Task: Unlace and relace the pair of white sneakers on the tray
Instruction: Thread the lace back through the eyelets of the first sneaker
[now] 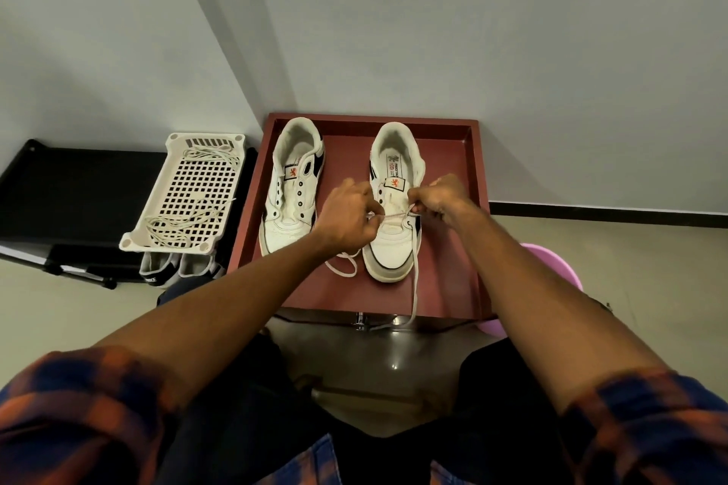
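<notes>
Two white sneakers stand on a dark red tray [449,287]. The left sneaker [289,205] has bare eyelets and no lace. Over the right sneaker [394,248] both of my hands work a white lace [414,280]. My left hand [348,215] pinches the lace at the shoe's left side. My right hand [441,199] pinches it at the right side, with a short stretch drawn taut between them across the lower eyelets. One loose end loops on the tray by the toe; the other trails over the tray's front edge.
A white perforated basket [189,193] left of the tray holds another loose white lace [177,224]. It rests on a black rack [71,189], with other shoes [169,272] beneath it. A pink tub [551,264] sits right of the tray. Grey walls close in behind.
</notes>
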The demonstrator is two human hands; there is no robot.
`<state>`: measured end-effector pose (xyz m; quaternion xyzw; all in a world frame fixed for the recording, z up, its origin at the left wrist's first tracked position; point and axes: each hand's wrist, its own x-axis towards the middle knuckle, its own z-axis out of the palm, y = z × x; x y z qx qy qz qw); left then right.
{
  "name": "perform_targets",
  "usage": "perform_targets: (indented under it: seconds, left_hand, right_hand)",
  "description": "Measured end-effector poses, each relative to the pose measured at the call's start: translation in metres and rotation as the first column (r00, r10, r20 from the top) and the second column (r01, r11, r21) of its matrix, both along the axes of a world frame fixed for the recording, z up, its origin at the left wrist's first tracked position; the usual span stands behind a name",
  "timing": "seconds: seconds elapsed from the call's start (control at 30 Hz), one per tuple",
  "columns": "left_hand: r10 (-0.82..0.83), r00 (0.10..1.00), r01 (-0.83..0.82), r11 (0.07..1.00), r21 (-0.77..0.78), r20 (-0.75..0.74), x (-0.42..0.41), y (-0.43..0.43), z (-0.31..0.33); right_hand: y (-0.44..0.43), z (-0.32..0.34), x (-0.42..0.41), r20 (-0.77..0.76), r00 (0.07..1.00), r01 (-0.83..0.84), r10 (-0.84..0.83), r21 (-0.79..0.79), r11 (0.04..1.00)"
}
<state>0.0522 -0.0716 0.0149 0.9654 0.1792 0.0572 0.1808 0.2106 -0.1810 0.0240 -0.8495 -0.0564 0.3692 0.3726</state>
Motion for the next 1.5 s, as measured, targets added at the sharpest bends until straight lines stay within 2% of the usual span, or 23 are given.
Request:
perform_targets:
  seconds: [0.1,0.2,0.3,0.37,0.5,0.6,0.67,0.73,0.83,0.97,1.07,1.13,1.2,1.27,1.33,1.4,1.5]
  left_hand:
    - [0.067,0.996,-0.064,0.997,-0.045,0.064,-0.024,0.016,-0.005]
    - [0.147,0.989,-0.148,0.988,-0.051,-0.011,-0.043,0.029,-0.005]
    - [0.154,0.987,-0.155,0.987,-0.029,-0.054,-0.047,0.027,0.0]
    - [0.181,0.983,-0.183,0.982,-0.045,-0.036,-0.037,0.022,0.003]
    - [0.235,0.967,-0.245,0.961,-0.124,-0.096,-0.006,0.004,0.007]
    - [0.326,0.945,-0.316,0.922,-0.223,0.011,0.014,-0.013,0.016]
    - [0.233,0.972,-0.221,0.942,-0.252,0.02,0.024,-0.023,0.017]
    - [0.059,0.998,-0.065,0.964,-0.256,-0.033,0.027,-0.029,0.011]
    - [-0.078,0.994,0.066,0.986,-0.152,-0.076,0.025,-0.029,-0.005]
    - [-0.126,0.988,0.118,0.988,-0.097,-0.087,0.027,-0.027,-0.011]
    - [-0.126,0.984,0.118,0.991,-0.068,-0.127,0.031,-0.026,-0.009]
    - [-0.131,0.978,0.121,0.99,-0.067,-0.161,0.033,-0.026,-0.007]
    - [-0.14,0.975,0.131,0.989,-0.061,-0.172,0.034,-0.027,-0.007]
    - [-0.139,0.973,0.134,0.99,-0.04,-0.185,0.033,-0.026,-0.008]
    - [-0.122,0.976,0.112,0.992,-0.066,-0.179,0.033,-0.025,-0.01]
    - [-0.092,0.984,0.073,0.989,-0.127,-0.15,0.035,-0.024,-0.009]
    - [-0.053,0.988,0.023,0.979,-0.201,-0.146,0.035,-0.022,-0.008]
  right_hand:
    - [0.0,-0.004,0.001,-0.003,1.0,-0.012,0.012,0.001,1.0]
    - [0.001,-0.004,0.001,0.004,1.0,-0.015,0.015,0.015,1.0]
    - [0.0,-0.002,-0.002,0.03,0.999,-0.035,0.034,0.008,0.999]
    - [0.001,-0.002,-0.004,0.06,0.997,-0.038,0.038,0.006,0.999]
    - [-0.002,-0.008,-0.008,0.157,0.986,-0.058,0.058,-0.004,0.998]
    - [-0.014,-0.012,-0.01,0.186,0.974,-0.139,0.129,0.044,0.989]
    - [-0.026,-0.014,-0.012,0.199,0.967,-0.181,0.158,0.105,0.978]
    - [-0.037,-0.019,-0.015,0.227,0.957,-0.214,0.183,0.121,0.969]
    - [-0.048,-0.029,-0.021,0.248,0.926,-0.312,0.287,0.068,0.948]
    - [-0.048,-0.037,-0.02,0.312,0.888,-0.367,0.337,0.039,0.929]
    - [-0.047,-0.029,-0.019,0.377,0.804,-0.474,0.46,-0.06,0.878]
    - [-0.047,-0.024,-0.012,0.366,0.754,-0.545,0.545,-0.114,0.831]
    - [-0.048,-0.013,-0.005,0.362,0.689,-0.603,0.628,-0.196,0.774]
    - [-0.049,-0.004,0.007,0.36,0.569,-0.66,0.739,-0.336,0.672]
    - [-0.061,0.002,0.022,0.271,0.522,-0.683,0.809,-0.435,0.587]
    - [-0.075,0.005,0.037,0.259,0.55,-0.638,0.794,-0.483,0.6]
    - [-0.078,0.002,0.037,0.358,0.651,-0.577,0.669,-0.339,0.743]
